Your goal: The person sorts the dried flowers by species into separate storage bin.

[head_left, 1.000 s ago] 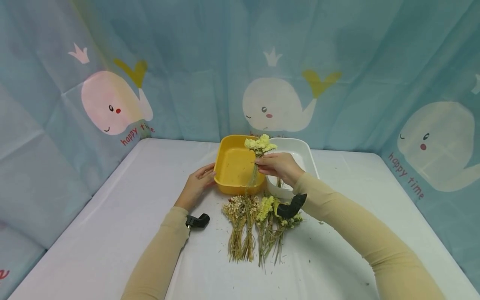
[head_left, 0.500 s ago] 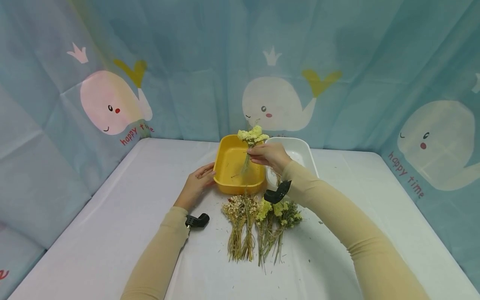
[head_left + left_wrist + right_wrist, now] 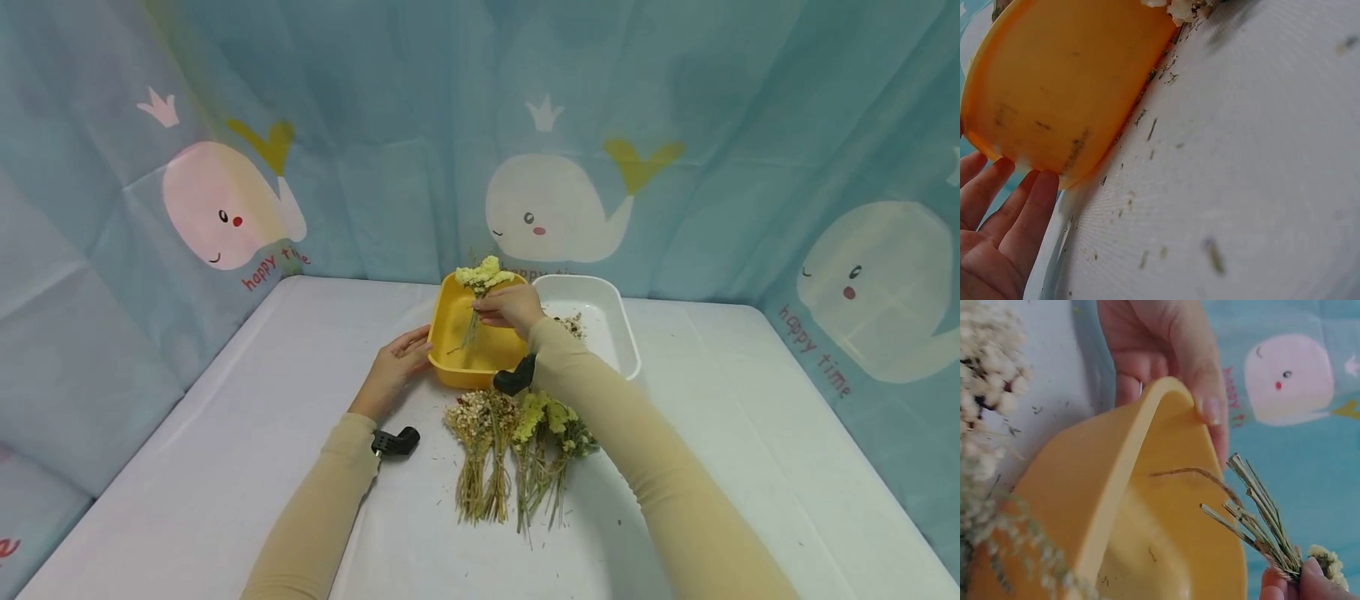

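Note:
My right hand (image 3: 510, 307) pinches a small bunch of pale yellow dried flowers (image 3: 483, 275) by its stems, just below the heads. The bunch is over the yellow tub (image 3: 444, 362), its cut stems slanting down toward the inside. A thin brown strand (image 3: 1194, 472) trails from these stems in the right wrist view. At the tub's left side is my left hand (image 3: 397, 364), its fairly straight fingers (image 3: 1032, 200) touching the outer wall near the rim. In front of the tub lie bunches of white dried flowers (image 3: 471, 412) and more yellow dried flowers (image 3: 534, 412).
A white tub (image 3: 628, 342) stands against the yellow tub's right side, with some small dried flowers (image 3: 573, 325) in it, partly hidden by the right sleeve. Plant crumbs (image 3: 1151, 129) are scattered on the white table (image 3: 262, 467). A blue whale-print curtain (image 3: 375, 183) borders the back and sides.
My right hand has moved left with the yellow dried flowers, from near the white tub to over the yellow tub. More of the white tub shows. My left hand has stayed in place.

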Motion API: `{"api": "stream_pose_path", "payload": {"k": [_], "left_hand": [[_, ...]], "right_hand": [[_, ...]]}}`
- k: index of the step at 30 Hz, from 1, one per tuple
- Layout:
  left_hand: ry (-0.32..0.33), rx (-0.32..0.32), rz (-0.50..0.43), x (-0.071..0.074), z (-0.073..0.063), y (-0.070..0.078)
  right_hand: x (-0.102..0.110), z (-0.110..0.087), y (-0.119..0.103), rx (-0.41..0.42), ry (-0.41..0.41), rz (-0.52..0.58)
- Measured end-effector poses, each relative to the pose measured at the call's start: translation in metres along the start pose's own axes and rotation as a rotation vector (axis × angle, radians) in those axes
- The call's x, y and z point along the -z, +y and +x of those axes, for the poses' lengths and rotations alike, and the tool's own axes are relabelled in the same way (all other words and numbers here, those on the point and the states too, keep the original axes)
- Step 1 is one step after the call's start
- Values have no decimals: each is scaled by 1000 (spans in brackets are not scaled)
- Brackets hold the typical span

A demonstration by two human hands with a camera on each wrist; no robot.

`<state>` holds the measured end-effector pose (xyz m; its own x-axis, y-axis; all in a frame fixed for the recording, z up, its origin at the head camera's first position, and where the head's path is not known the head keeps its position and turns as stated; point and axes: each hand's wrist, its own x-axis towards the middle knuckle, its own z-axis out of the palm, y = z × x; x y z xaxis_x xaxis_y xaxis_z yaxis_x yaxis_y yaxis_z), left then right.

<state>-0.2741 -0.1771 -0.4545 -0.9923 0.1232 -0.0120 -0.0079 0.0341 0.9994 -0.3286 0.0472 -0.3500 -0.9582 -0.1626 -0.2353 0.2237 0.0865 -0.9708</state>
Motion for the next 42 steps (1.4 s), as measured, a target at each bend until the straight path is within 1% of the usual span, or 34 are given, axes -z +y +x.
{"api": "stream_pose_path", "payload": {"k": [5,9,16,20,25,32,37,42], "left_hand": [[-7,5,7,0,0,1],[-6,8,-8,0,1,0],[-16,-2,-10,0,1,1],[-16,-3,-20,-1,1,2],[-10,-6,-19,-2,-1,2],[-10,11,-7,-4,-2,2],[-20,15,-21,-3,-4,3],[-20,14,-37,-3,-5,2]], "right_hand": [[-7,9,4,-53,25,10],[-14,17,9,-93,64,18],[-22,24,19,-119,123,19],[-25,35,29,-149,157,5],[-27,44,43,-200,140,-6],[-27,43,54,-257,148,11],[-28,48,62,-265,131,-1],[-29,55,70,-266,115,-43]]}}
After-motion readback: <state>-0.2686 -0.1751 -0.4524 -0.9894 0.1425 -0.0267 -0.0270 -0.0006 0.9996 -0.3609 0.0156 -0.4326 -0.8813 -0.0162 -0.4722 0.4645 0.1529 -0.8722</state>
